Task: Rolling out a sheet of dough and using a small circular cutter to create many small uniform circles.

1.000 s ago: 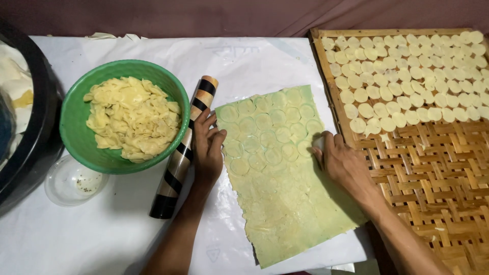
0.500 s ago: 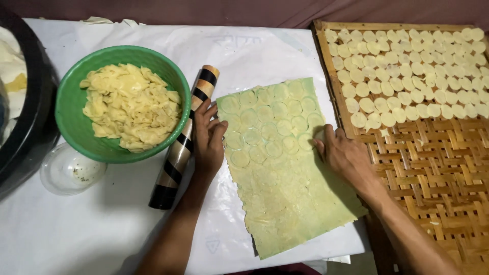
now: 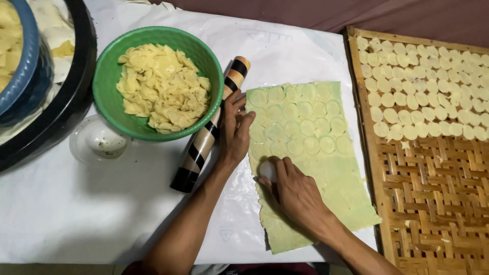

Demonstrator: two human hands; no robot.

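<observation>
**Child:** What were the hands doing on that green sheet?

**Onlooker:** The sheet of dough (image 3: 310,168) lay flat on the bench (image 3: 76,214), over a clear plastic sheet (image 3: 234,224). The left hand (image 3: 235,133) rested flat on the sheet's left edge, fingers spread, grip released and holding nothing. I think it was there to keep the dough from sliding.

**Child:** And the other one?

**Onlooker:** The right hand (image 3: 295,193) was curled over a small round cutter (image 3: 268,171) and pressed it down near the left side of the sheet, so that grip was closed on the cutter. Round marks already filled the far half of the dough.

**Child:** Why was the striped stick there?

**Onlooker:** The rolling pin (image 3: 210,133) lay just left of the dough, leaning against the green bowl (image 3: 109,86), close by but out of the way. The bowl held yellow dough scraps (image 3: 163,84). A small clear cup (image 3: 97,140) sat near the bowl.

**Child:** And the little circles on the right?

**Onlooker:** Those cut rounds (image 3: 428,86) lay in rows on the far part of the woven bamboo tray (image 3: 438,203), right beside the dough, so they were easy to reach.

**Child:** Did anything change?

**Onlooker:** Yes. A moment before, the right hand was at the sheet's right edge, near the tray. Now it had crossed to the left side, close to the left hand. The left hand stayed where it was.
</observation>
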